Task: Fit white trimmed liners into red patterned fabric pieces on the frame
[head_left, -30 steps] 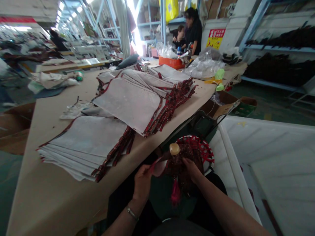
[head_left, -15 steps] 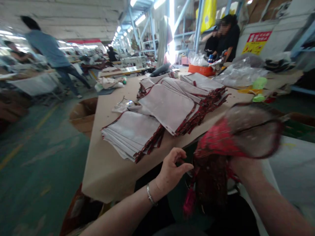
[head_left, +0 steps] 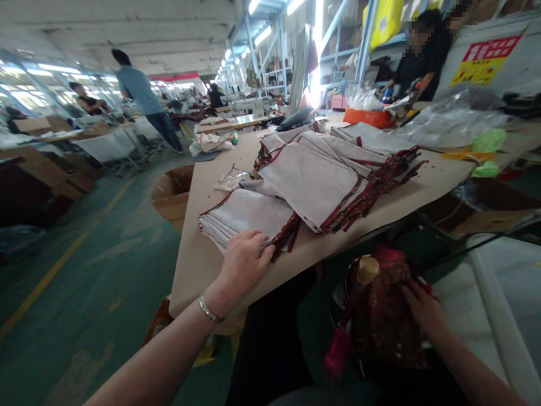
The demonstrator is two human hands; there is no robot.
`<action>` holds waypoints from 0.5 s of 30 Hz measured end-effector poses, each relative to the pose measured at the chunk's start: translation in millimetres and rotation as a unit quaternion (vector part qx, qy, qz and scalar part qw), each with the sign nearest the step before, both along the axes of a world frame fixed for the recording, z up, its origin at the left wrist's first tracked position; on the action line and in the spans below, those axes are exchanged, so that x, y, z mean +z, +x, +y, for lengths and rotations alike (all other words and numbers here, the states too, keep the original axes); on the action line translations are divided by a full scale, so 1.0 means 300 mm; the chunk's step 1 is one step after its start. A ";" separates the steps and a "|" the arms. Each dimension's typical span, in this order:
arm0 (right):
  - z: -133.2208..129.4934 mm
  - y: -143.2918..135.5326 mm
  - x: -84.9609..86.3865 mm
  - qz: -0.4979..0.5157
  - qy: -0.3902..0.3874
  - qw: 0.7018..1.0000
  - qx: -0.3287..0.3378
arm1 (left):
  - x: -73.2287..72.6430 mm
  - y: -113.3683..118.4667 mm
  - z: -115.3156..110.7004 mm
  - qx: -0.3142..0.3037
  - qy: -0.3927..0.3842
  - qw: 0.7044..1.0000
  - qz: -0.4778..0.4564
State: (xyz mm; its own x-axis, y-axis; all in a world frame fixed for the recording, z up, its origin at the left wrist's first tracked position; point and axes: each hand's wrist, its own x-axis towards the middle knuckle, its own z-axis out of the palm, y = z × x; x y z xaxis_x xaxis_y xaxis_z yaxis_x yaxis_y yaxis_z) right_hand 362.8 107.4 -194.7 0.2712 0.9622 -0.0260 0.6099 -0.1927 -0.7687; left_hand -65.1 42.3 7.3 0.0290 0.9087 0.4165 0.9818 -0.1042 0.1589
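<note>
Grey-white fabric panels with dark red edging lie in a small stack point(head_left: 257, 210) near the table's front left. My left hand point(head_left: 243, 262) rests on the front edge of that stack, fingers bent over it. A larger fanned pile of similar panels point(head_left: 313, 180) lies to its right and partly behind. Low at the right, my right hand point(head_left: 425, 307) is on a dark red, shiny fabric bundle point(head_left: 386, 316) at my lap; its fingertips press into the cloth. A pink tassel point(head_left: 337, 352) hangs at the bundle's left.
The brown-covered table point(head_left: 203, 282) extends away. Clear plastic bags point(head_left: 452, 124) and an orange tray point(head_left: 368, 117) are at its far right. A cardboard box point(head_left: 171, 194) stands left of it. Person in blue point(head_left: 141, 90) at far left; people in black at upper right.
My left hand has moved left and forward onto the small stack. My right hand and the red cloth have lowered; the raised flap has dropped. The view has shifted.
</note>
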 end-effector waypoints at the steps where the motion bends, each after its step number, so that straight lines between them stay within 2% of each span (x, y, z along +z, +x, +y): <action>1: -0.014 0.005 -0.052 0.008 -0.025 1.000 0.003 | 0.005 0.009 0.011 0.002 -0.012 1.000 0.015; 3: -0.036 0.011 -0.132 0.040 -0.063 0.997 0.008 | 0.014 0.028 0.029 0.009 -0.034 0.999 0.029; 4: -0.040 0.012 -0.151 0.052 -0.071 0.996 0.009 | 0.017 0.035 0.037 0.012 -0.043 0.999 0.029; 6: -0.037 0.009 -0.138 0.073 -0.064 0.995 0.013 | 0.021 0.042 0.051 0.016 -0.057 0.998 0.017; 8: -0.027 -0.007 -0.066 0.099 -0.037 0.994 0.009 | 0.022 0.036 0.063 0.016 -0.064 0.998 -0.002; 10: -0.030 -0.034 0.044 0.145 0.002 0.989 0.006 | 0.023 0.021 0.070 0.014 -0.065 0.997 -0.030; 13: -0.081 -0.096 0.203 0.226 0.052 0.973 -0.011 | 0.016 -0.012 0.079 -0.002 -0.063 0.992 -0.109; 15: -0.121 -0.150 0.266 0.266 0.064 0.962 -0.015 | 0.000 -0.028 0.098 -0.022 -0.049 0.983 -0.176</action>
